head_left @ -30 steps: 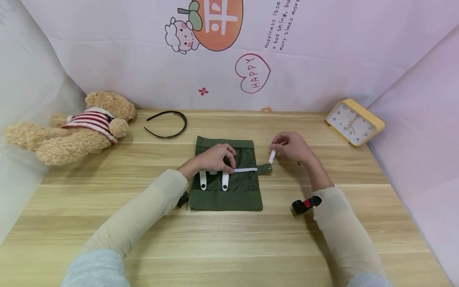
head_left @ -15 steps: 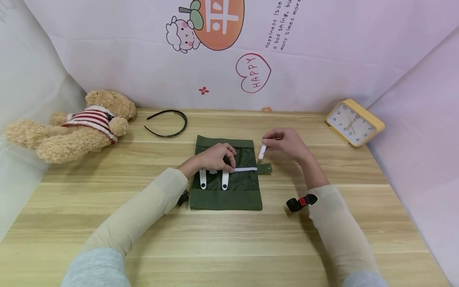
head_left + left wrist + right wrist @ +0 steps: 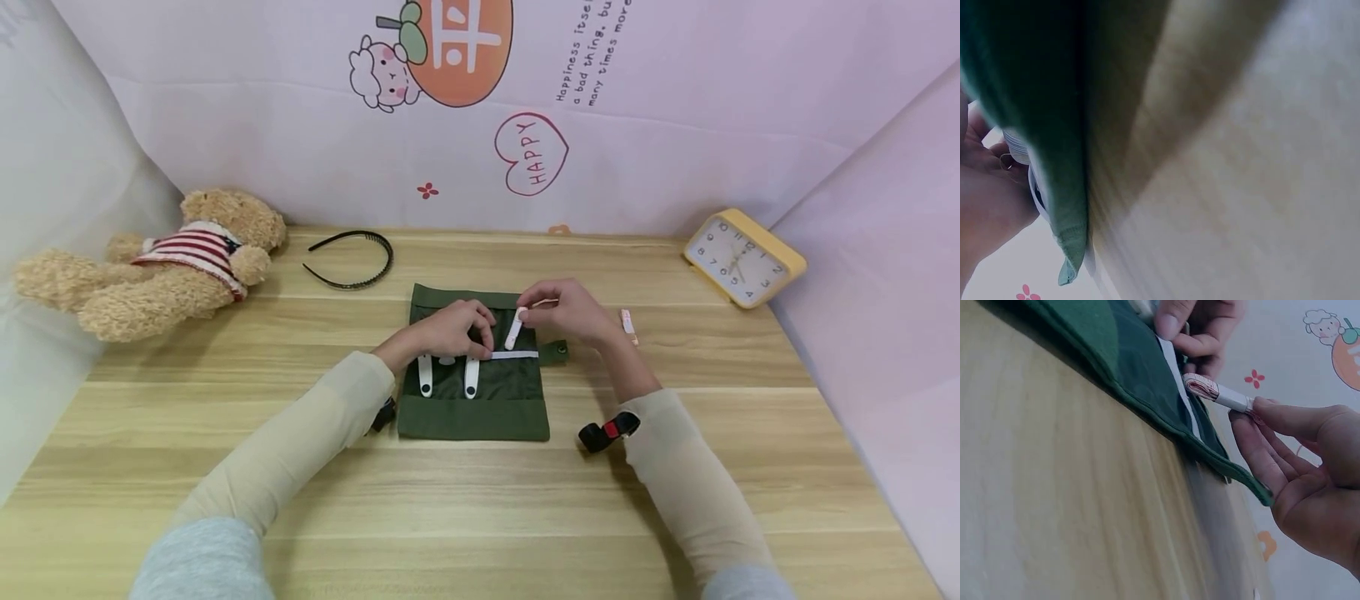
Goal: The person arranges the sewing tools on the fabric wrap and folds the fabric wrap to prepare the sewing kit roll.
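Observation:
An unrolled dark green fabric pouch (image 3: 472, 421) lies on the table, with a white elastic band (image 3: 513, 355) across its middle. My left hand (image 3: 453, 329) rests over the pouch and pinches the band with thumb and fingertips. Two white handles with dark dots, one a white handle (image 3: 471, 379), are tucked under the band. My right hand (image 3: 570, 312) pinches one end of a folded tape measure (image 3: 1219, 394), white with reddish marks and a paper wrap. Its free end tilts down just above the band's right part. In the left wrist view, a white ribbed thing (image 3: 1016, 147) shows beside the left hand.
A small pink-and-white strip (image 3: 628, 327) lies right of the pouch, behind my right wrist. The snap tab (image 3: 553, 352) sticks out rightward. Farther back are a teddy bear (image 3: 176, 267), a black headband (image 3: 388, 258) and a yellow alarm clock (image 3: 745, 258).
My right hand has moved left with the tape measure, from beside the snap tab to over the pouch. The small strip on the right has come into sight. My left hand stays put.

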The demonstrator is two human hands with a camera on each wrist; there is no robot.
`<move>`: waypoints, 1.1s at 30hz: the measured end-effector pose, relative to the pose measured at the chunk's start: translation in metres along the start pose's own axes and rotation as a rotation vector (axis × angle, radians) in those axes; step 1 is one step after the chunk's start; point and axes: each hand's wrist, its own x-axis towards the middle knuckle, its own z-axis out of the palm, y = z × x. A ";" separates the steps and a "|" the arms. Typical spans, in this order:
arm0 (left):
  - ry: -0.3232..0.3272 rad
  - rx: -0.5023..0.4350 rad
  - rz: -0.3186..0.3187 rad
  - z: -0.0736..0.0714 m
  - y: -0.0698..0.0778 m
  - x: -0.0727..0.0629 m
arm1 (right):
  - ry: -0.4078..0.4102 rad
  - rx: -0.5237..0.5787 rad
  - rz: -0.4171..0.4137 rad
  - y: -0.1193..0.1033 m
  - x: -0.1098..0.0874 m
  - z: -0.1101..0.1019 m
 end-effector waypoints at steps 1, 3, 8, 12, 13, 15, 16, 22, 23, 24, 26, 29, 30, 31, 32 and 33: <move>-0.001 0.002 0.001 0.000 0.000 0.000 | -0.007 -0.003 0.000 0.000 0.000 0.001; -0.003 0.007 0.005 0.000 0.001 -0.001 | -0.019 0.002 0.003 -0.001 0.001 0.004; -0.003 0.021 0.019 0.000 0.000 -0.001 | -0.013 -0.004 0.002 -0.003 0.004 0.009; -0.006 0.027 0.018 0.000 0.000 -0.001 | -0.004 0.001 -0.003 -0.003 0.008 0.013; -0.005 0.030 0.017 0.000 0.000 -0.001 | -0.012 -0.003 -0.006 -0.003 0.008 0.014; -0.003 0.032 0.014 0.000 0.001 -0.002 | -0.041 0.001 -0.011 -0.003 0.010 0.016; -0.001 0.033 0.012 0.001 0.001 -0.002 | -0.058 0.001 -0.013 -0.003 0.011 0.017; 0.002 0.031 0.003 0.002 0.001 -0.001 | -0.122 -0.035 -0.016 -0.002 0.013 0.021; 0.001 0.029 0.001 0.002 0.001 -0.001 | -0.127 -0.046 -0.015 -0.002 0.014 0.021; 0.000 0.027 -0.002 0.002 0.001 -0.001 | -0.131 -0.060 -0.017 -0.002 0.014 0.021; -0.001 0.023 -0.006 0.002 0.000 -0.001 | -0.137 -0.080 -0.020 -0.003 0.015 0.022; -0.003 0.020 -0.011 0.002 0.000 -0.001 | -0.140 -0.101 -0.024 -0.004 0.015 0.022; -0.004 0.019 -0.011 0.001 0.000 -0.001 | -0.141 -0.105 -0.026 -0.004 0.015 0.022; -0.005 0.018 -0.011 0.001 0.000 0.000 | -0.143 -0.105 -0.027 -0.004 0.015 0.022; -0.006 0.019 -0.010 0.001 0.000 0.000 | -0.148 -0.106 -0.030 -0.003 0.015 0.021; -0.006 0.020 -0.009 0.001 0.000 0.000 | -0.155 -0.106 -0.033 -0.003 0.016 0.021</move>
